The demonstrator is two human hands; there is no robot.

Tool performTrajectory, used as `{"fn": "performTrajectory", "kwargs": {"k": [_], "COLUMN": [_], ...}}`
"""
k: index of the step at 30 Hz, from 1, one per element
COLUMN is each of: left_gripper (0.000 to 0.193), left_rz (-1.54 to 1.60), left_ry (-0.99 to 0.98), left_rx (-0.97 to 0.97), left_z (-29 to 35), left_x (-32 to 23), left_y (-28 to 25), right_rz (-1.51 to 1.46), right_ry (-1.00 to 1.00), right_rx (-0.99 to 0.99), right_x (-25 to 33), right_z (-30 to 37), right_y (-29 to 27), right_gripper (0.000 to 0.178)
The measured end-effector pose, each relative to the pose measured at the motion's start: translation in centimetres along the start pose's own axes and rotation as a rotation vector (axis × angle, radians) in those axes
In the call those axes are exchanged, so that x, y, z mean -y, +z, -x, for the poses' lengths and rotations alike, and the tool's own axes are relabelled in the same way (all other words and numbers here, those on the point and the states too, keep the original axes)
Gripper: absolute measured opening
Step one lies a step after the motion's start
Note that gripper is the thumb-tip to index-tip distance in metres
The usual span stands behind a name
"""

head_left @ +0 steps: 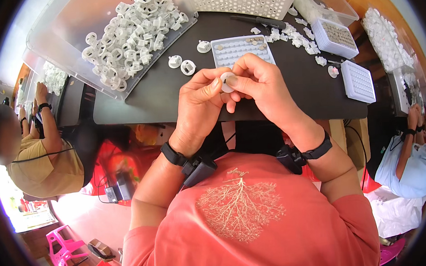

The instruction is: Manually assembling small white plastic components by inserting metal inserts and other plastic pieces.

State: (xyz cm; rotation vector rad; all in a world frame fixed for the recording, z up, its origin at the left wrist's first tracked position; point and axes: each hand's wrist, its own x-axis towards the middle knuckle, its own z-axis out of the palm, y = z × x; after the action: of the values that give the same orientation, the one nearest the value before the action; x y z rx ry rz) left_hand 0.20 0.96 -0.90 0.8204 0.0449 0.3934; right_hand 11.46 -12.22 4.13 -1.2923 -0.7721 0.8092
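Parts tray behind both hands

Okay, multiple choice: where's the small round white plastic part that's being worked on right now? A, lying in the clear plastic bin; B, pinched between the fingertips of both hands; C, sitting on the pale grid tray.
B: the small round white plastic part is pinched between the left hand and right hand, above the black table.

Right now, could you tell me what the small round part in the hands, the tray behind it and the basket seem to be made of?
Round part: probably moulded white plastic, matte, evenly coloured.
Grid tray: pale, slightly glossy plastic; the small discs in its cells look dull grey-brown, possibly metal.
Basket: white plastic, with moulded perforated walls.
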Motion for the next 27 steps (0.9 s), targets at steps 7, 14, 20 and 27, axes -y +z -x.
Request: {"fn": "performTrajectory", "kwargs": {"k": [7, 14, 20, 27], "left_gripper": [0.030, 0.033, 0.045, 0.044], "left_rz": [-0.022, 0.010, 0.043, -0.069], "left_ry": [0.024, 0.013, -0.037, -0.033], "left_rx": [0.014, 0.030, -0.066, -0.243], "left_z": [0.0, 0.5, 0.6, 0.8], "left_x": [0.0, -0.2, -1.8, -4.8], "left_y": [-0.2, -0.2, 0.6, -0.8], "right_rz": [0.045, 0.133, 0.546, 1.228], "right_ry": [-0.051, -0.094, -0.267, -0.660], "right_rx": [0.014, -0.001, -0.138, -0.316], "right_x": [0.4, 0.9, 7.1, 8.5], "right_z": [0.1, -1.0, -8.7, -18.1], "right_y": [-0.1, 0.5, -3.5, -7.5], "right_gripper": [0.012, 0.019, 0.024, 0.021]}}
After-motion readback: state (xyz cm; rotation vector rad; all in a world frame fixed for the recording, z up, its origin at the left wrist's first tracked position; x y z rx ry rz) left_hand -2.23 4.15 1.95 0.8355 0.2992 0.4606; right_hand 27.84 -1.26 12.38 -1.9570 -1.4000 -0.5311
